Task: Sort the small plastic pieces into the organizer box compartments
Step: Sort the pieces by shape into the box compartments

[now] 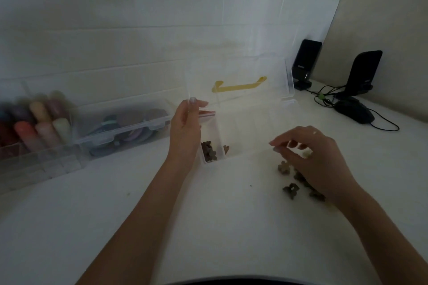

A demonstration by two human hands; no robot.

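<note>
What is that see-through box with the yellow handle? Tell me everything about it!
The organizer box looks like clear plastic and sits open on the white table. Its lid stands up at the back, with a yellow handle on it. Thin walls split the inside into compartments. The leftmost one holds a few small dark pieces; the others look pale and hard to read. The left hand holds its left edge.

A white table (208,227) stood against a pale panelled wall (115,30). At the far left sat a clear bin (34,136) of blurred, pastel-coloured rounded items, and just beside it a closed clear case (129,125) holding flat round and ring-shaped things. In the right corner two black speakers (306,62) stood apart, with a black mouse (355,112) and dark cables (324,97) near them.
</note>
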